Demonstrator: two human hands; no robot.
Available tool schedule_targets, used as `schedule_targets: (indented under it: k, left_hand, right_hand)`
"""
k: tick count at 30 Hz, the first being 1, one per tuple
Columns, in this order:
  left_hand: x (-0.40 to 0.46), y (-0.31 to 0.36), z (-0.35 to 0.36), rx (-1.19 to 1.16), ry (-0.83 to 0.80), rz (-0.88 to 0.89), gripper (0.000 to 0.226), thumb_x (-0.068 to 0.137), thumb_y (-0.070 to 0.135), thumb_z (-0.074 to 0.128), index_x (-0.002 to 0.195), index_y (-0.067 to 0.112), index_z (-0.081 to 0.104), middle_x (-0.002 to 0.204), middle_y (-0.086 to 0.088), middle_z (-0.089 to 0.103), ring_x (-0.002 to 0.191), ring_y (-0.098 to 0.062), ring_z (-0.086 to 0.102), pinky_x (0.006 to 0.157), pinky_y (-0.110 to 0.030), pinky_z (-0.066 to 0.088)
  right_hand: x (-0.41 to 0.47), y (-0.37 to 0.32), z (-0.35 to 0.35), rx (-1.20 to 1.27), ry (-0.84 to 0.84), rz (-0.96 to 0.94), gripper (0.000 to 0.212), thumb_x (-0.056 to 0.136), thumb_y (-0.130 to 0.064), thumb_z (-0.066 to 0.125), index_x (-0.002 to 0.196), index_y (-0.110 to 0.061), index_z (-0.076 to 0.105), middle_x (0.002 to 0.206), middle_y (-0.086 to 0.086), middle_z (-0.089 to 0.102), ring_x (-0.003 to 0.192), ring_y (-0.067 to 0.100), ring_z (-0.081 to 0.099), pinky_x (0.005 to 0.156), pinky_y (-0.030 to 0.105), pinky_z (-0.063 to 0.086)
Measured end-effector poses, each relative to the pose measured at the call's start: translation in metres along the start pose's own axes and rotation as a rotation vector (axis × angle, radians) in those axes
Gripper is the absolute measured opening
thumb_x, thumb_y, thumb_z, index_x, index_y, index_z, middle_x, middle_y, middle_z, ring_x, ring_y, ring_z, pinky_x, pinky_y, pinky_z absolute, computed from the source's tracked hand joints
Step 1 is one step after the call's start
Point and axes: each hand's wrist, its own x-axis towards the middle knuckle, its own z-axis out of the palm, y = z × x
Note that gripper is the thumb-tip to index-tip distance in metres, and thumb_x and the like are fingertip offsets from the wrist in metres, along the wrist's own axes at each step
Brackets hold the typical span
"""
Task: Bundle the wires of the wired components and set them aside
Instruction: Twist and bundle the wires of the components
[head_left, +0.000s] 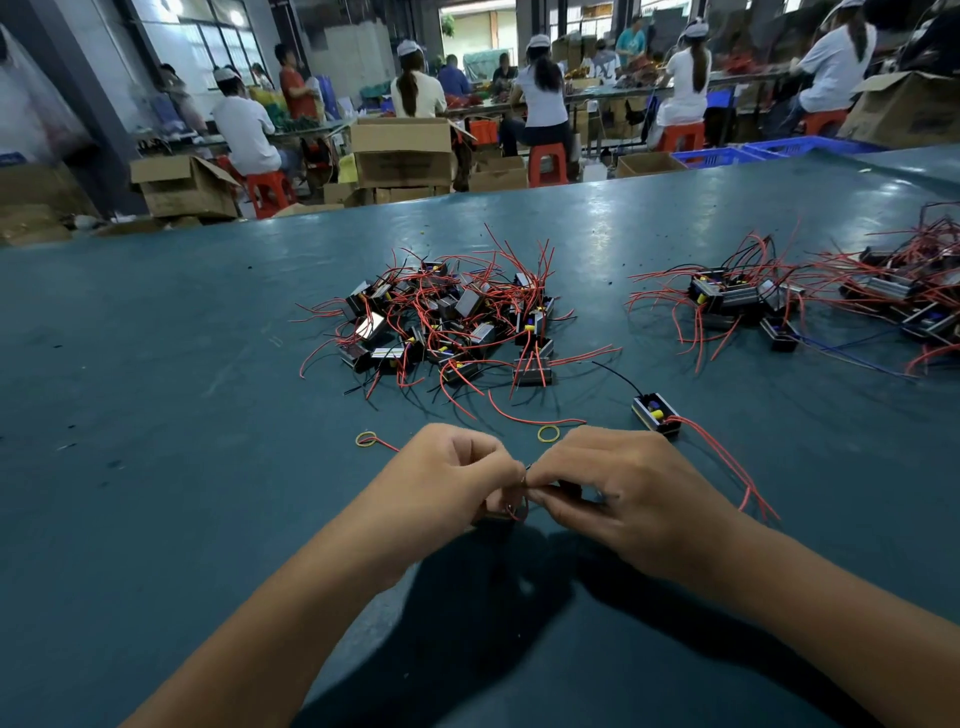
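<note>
Busy workshop hall behind a teal table (156, 364)

Workers sit on red stools (547, 163) at long benches (623, 93); cardboard boxes (402, 150) and blue crates (717, 155) cover the floor; windows (218, 47) glow at left.

— Where do the hands sit on the tabletop (156, 338)?
— Nearest, left hand (457, 475) and right hand (618, 493) meeting over one component (506, 512).
— Beyond them?
— Two rubber bands (365, 439), then the big pile (447, 317). A lone component (655, 413) lies right of it; another heap (831, 296) far right
</note>
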Motion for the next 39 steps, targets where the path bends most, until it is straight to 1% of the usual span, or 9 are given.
schedule_targets:
  k: [5,7,11,13,16,21,25,28,39]
  left_hand:
    - [-0.001,-0.006,-0.023,0.217,-0.014,0.295,0.008,0.087,0.023,0.066,0.084,0.028,0.071,0.073,0.005,0.065,0.06,-0.019,0.051,0.059,-0.032,0.042]
    - [-0.002,-0.008,-0.028,0.291,-0.063,0.347,0.012,0.09,0.019,0.071,0.09,0.031,0.073,0.079,-0.001,0.065,0.063,-0.034,0.048,0.058,-0.035,0.04]
    - [-0.001,-0.01,-0.031,0.262,-0.09,0.371,0.014,0.089,0.018,0.075,0.093,0.032,0.077,0.083,-0.006,0.067,0.064,-0.037,0.046,0.058,-0.033,0.038]
    - [-0.001,-0.01,-0.031,0.237,-0.109,0.388,0.014,0.087,0.019,0.075,0.095,0.03,0.079,0.087,-0.004,0.07,0.07,-0.033,0.054,0.061,-0.039,0.041]
    - [-0.003,-0.011,-0.033,0.241,-0.134,0.428,0.021,0.087,0.012,0.075,0.1,0.027,0.08,0.09,0.003,0.073,0.075,-0.013,0.063,0.063,-0.037,0.045]
    - [0.004,-0.013,-0.029,0.39,-0.014,0.656,0.022,0.084,0.004,0.077,0.1,0.019,0.08,0.091,0.008,0.067,0.078,-0.012,0.062,0.069,-0.018,0.044]
    - [0.007,-0.015,-0.024,0.393,0.057,0.737,0.017,0.083,0.011,0.078,0.099,0.018,0.079,0.092,0.005,0.064,0.083,-0.012,0.062,0.07,-0.018,0.044]
    - [0.008,-0.015,-0.023,0.43,0.09,0.779,0.015,0.083,0.021,0.077,0.097,0.019,0.079,0.094,0.009,0.063,0.086,-0.006,0.06,0.071,-0.015,0.044]
    - [0.01,-0.017,-0.019,0.579,0.153,0.856,0.019,0.088,0.035,0.07,0.09,0.018,0.078,0.089,0.006,0.063,0.082,-0.019,0.062,0.067,-0.04,0.051]
  right_hand:
    - [-0.001,0.004,-0.001,0.044,0.04,0.055,0.011,0.09,-0.021,0.066,0.09,-0.013,0.074,0.08,-0.002,0.069,0.072,0.015,0.062,0.067,0.032,0.05]
    - [-0.001,0.005,-0.001,0.058,0.04,0.061,0.011,0.09,-0.021,0.066,0.09,-0.013,0.074,0.081,-0.002,0.07,0.073,0.015,0.063,0.068,0.032,0.051]
    - [-0.001,0.006,-0.001,0.078,0.055,0.086,0.01,0.089,-0.02,0.067,0.089,-0.014,0.074,0.08,-0.004,0.07,0.072,0.012,0.063,0.067,0.027,0.05]
    - [-0.001,0.006,-0.001,0.084,0.059,0.1,0.009,0.088,-0.019,0.067,0.088,-0.014,0.074,0.078,-0.005,0.069,0.07,0.009,0.061,0.067,0.021,0.048]
    - [-0.001,0.006,-0.002,0.113,0.059,0.126,0.008,0.088,-0.019,0.068,0.087,-0.014,0.074,0.078,-0.006,0.07,0.07,0.006,0.06,0.067,0.016,0.046]
    - [-0.001,0.007,-0.004,0.157,0.047,0.137,0.009,0.087,-0.018,0.069,0.089,-0.012,0.075,0.081,-0.006,0.071,0.073,0.006,0.062,0.069,0.019,0.048]
    - [-0.002,0.008,-0.004,0.176,0.04,0.134,0.007,0.086,-0.014,0.071,0.091,-0.011,0.075,0.089,-0.005,0.072,0.082,0.007,0.065,0.077,0.023,0.051]
    - [-0.002,0.008,-0.003,0.183,0.023,0.112,0.004,0.084,-0.009,0.075,0.088,-0.009,0.074,0.099,-0.004,0.073,0.093,0.001,0.063,0.086,0.018,0.047]
    - [0.0,0.007,-0.004,0.182,0.0,0.098,0.003,0.085,-0.01,0.073,0.087,-0.01,0.075,0.095,-0.006,0.071,0.092,0.003,0.064,0.085,0.016,0.046]
